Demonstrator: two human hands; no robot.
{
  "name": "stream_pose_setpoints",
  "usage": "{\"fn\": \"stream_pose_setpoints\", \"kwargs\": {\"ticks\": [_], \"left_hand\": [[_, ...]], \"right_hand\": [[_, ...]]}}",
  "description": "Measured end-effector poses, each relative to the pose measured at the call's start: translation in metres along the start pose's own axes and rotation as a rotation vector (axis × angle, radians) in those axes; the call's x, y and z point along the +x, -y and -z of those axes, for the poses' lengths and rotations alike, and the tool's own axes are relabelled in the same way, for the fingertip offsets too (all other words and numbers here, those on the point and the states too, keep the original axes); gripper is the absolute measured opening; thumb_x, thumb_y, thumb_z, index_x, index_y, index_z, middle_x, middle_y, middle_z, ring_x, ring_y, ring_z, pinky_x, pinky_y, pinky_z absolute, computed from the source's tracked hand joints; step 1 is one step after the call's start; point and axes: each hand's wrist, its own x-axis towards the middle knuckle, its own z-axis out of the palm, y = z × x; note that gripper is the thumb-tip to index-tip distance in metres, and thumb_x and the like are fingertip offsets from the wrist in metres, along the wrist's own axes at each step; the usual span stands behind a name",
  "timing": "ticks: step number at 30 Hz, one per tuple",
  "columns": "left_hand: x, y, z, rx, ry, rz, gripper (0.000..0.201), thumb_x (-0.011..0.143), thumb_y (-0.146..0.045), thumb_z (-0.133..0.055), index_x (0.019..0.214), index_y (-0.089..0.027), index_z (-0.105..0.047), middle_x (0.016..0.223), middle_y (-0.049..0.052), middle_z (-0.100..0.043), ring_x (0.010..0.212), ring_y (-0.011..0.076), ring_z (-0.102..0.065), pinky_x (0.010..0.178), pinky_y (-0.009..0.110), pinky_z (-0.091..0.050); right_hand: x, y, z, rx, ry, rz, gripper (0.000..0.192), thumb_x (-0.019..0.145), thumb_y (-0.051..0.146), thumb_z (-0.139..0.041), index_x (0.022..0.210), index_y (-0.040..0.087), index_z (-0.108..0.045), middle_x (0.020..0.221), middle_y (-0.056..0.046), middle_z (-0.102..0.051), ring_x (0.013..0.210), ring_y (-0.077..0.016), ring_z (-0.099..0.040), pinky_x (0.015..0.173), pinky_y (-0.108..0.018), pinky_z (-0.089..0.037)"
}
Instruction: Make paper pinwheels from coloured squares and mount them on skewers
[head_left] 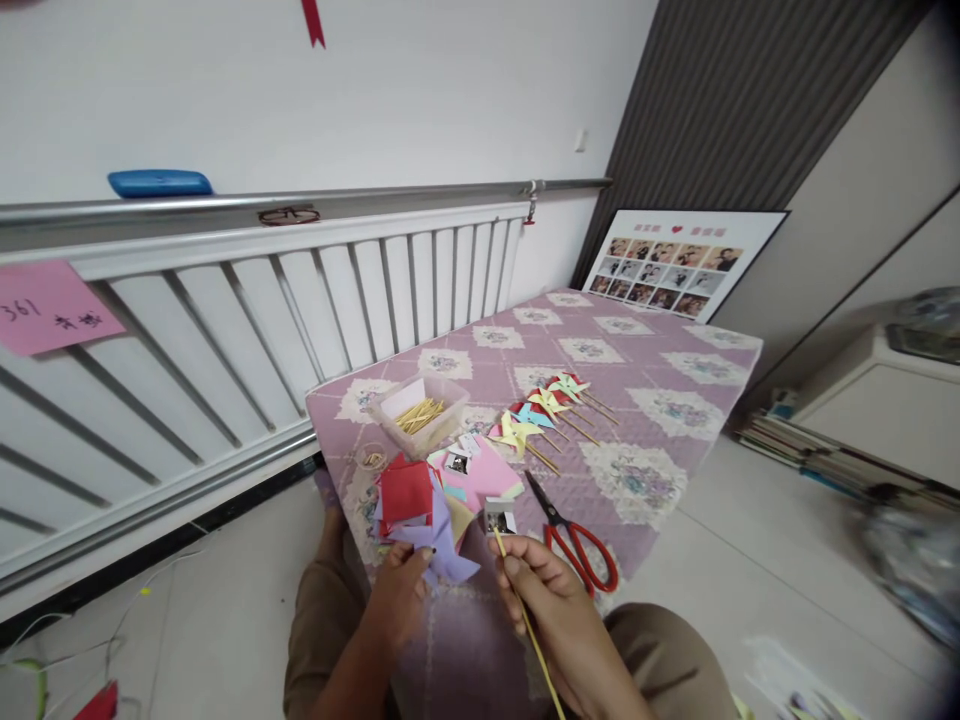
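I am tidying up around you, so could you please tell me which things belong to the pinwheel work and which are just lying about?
In use:
- left hand holding purple pinwheel
- right hand holding yellow stick
- paper squares
- stick box
- scissors
- finished pinwheels

Lying about:
- photo board
- blue case
- stacked books

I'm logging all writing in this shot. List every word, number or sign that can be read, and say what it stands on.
"361": handwritten on the pink paper note stuck to the white slatted panel; the characters after it are too blurred to read.
Red heart sign: top of the photo board leaning on the wall; the red words either side are too small to read.
Small printed cards on the table: unreadable.
Nothing else legible.
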Motion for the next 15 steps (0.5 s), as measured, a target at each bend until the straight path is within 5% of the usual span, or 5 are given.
{"fn": "stream_pose_setpoints", "kwargs": {"ticks": [2,6,15], "left_hand": [[-0.011,-0.021,-0.013,-0.182,0.045,0.016,0.033,0.056,-0.033,-0.08,0.08,-0.02,-0.062,0.077,0.001,-0.068,0.071,0.0158,-0.062,0.068,0.028,-0.047],[-0.03,-0.047,-0.036,-0.315,0.304,0.05,0.026,0.057,-0.031,-0.084,0.069,-0.018,-0.064,0.062,-0.003,-0.06,0.054,0.0098,-0.053,0.054,0.023,-0.041],[-0.024,-0.033,-0.053,-0.288,0.663,0.07,0.026,0.069,-0.039,-0.077,0.078,-0.016,-0.068,0.069,0.001,-0.061,0.064,0.0138,-0.058,0.062,0.026,-0.045]], "right_hand": [[-0.001,0.0,0.001,-0.011,0.004,-0.002,0.038,0.063,0.048,-0.08,0.083,0.018,-0.068,0.055,0.007,-0.053,0.041,-0.0052,-0.04,0.039,-0.017,-0.032],[-0.004,-0.001,0.001,-0.038,0.016,0.013,0.035,0.064,0.046,-0.08,0.075,0.018,-0.062,0.054,0.007,-0.053,0.042,-0.0059,-0.044,0.041,-0.016,-0.034],[-0.012,0.001,0.0,-0.049,0.061,0.042,0.03,0.073,0.045,-0.074,0.074,0.018,-0.061,0.054,0.007,-0.053,0.044,-0.0057,-0.041,0.04,-0.015,-0.032]]}}
